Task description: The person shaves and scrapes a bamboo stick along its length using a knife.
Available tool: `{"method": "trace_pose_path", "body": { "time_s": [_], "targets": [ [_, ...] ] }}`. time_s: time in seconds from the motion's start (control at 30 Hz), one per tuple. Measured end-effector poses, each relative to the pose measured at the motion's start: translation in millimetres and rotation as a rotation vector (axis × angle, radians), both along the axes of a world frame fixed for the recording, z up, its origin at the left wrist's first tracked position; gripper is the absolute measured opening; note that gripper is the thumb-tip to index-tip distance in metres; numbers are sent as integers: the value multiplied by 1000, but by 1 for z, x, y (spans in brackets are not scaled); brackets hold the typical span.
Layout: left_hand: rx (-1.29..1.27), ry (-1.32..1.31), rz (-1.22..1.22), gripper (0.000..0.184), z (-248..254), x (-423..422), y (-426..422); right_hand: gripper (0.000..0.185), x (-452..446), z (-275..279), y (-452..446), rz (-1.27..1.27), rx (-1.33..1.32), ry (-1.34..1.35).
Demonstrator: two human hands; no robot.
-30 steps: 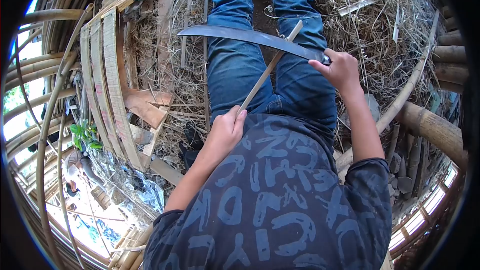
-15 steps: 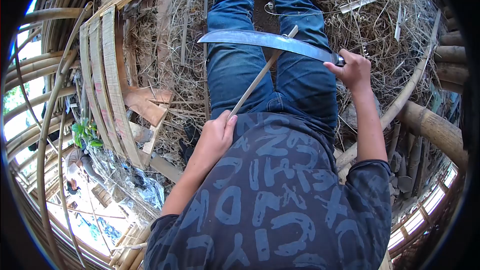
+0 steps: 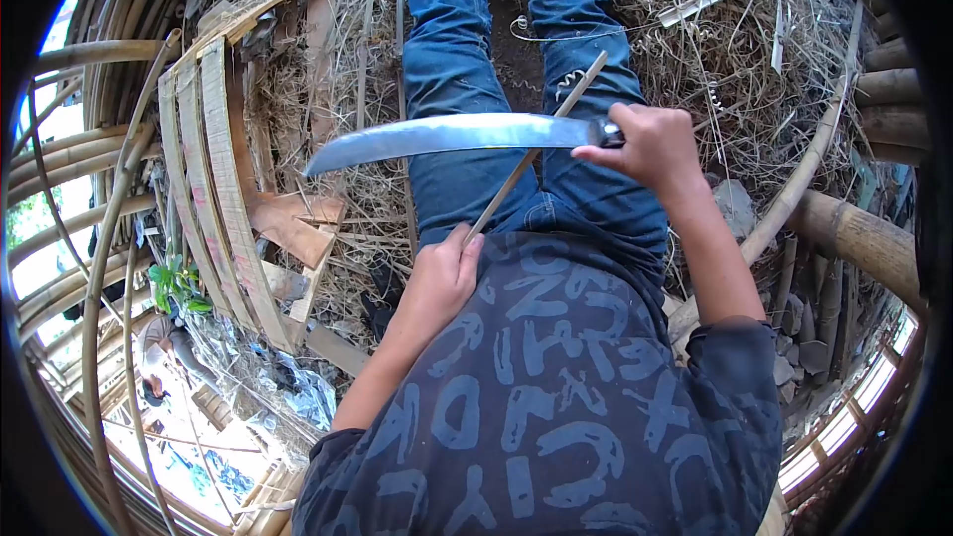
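My right hand point(image 3: 655, 144) is closed round the dark handle of a machete point(image 3: 437, 136). Its long curved blade points left, held across above my thighs in jeans. A thin bamboo strip point(image 3: 506, 189) slants up and right from my left hand point(image 3: 447, 268), whose fingers and thumb pinch its lower end close to my waist. The blade crosses over the strip near the handle; I cannot tell whether they touch. Beyond the blade, the strip's far end shows above my thigh, beside a small curled shaving point(image 3: 570, 84).
Straw and shavings point(image 3: 675, 69) cover the ground around my legs. On the left lies a slatted wooden frame point(image 3: 213, 169). A thick bamboo pole point(image 3: 859, 243) lies to my right, and bent bamboo poles point(image 3: 109, 228) stand at the far left. Another person point(image 3: 164, 347) shows at lower left.
My right hand has moved left and toward my body, drawing the machete along the strip. The blade tip has swung left and lower. A curled shaving now shows on my thigh.
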State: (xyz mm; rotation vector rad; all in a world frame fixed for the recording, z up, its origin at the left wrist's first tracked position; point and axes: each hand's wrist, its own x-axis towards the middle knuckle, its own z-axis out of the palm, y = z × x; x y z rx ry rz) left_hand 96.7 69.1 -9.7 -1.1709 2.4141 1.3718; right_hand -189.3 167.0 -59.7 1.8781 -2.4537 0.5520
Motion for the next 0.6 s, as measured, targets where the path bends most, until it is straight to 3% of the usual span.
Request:
{"method": "trace_pose_path", "body": {
  "time_s": [0.07,0.1,0.27,0.53,0.6],
  "targets": [
    [0,-10,55,22,2,12,0,68,-23,-9,7,-50,-26,6],
    [-3,-15,82,22,3,18,-1,68,-36,-12,12,-162,96,19],
    [-57,21,26,20,-16,19,-1,65,-33,-17,25,-164,124,52],
    [-83,36,-83,21,-9,3,-2,66,-5,8,12,88,-13,51],
    [-11,-21,7,19,3,11,-5,68,-37,-15,22,-89,-44,-110]
  ]
}}
